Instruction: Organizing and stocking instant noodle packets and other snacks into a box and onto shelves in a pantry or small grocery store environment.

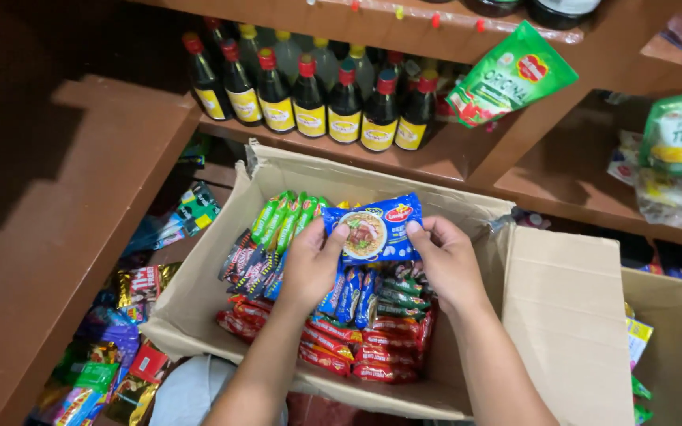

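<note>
While both hands pinch its short edges, left hand [309,264] and right hand [445,260] hold the blue noodle packet [372,229] flat, face-up, above the cardboard box [199,292] of upright-filed packets [357,315].

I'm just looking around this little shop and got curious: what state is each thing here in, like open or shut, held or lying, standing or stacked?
Blue plastic noodle packet: sealed, held flat by both hands above the box.
Left hand: gripping the packet's left edge.
Right hand: gripping its right edge.
Brown cardboard box: open, flaps out, part filled.
Red noodle packets: stacked in rows inside.
Dark red-capped sauce bottles: upright, capped, on the shelf.
Green pouch: sealed, leaning on the shelf.
</note>
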